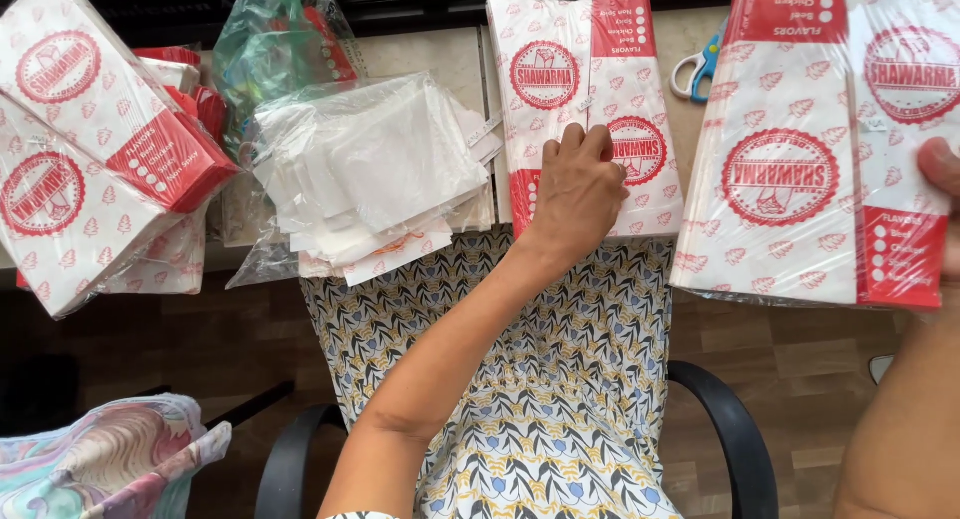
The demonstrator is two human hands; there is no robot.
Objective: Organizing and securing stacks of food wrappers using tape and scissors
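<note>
My left hand [578, 187] rests with curled fingers on a flat stack of white and red printed paper bags [560, 69] lying on the counter ahead of me. My right hand [940, 169], mostly cut off by the frame's right edge, grips the side of a large plastic-wrapped bundle of the same printed bags [800, 159], held tilted above the counter edge. Only the thumb and part of the forearm show.
A clear plastic bag of plain white paper sheets [370, 169] lies at centre left. More wrapped bag bundles [80, 149] are piled at far left, a green plastic bag [270, 49] behind them. Blue-handled scissors [700, 64] lie at the back. A black-armed chair with patterned cloth [560, 399] is below.
</note>
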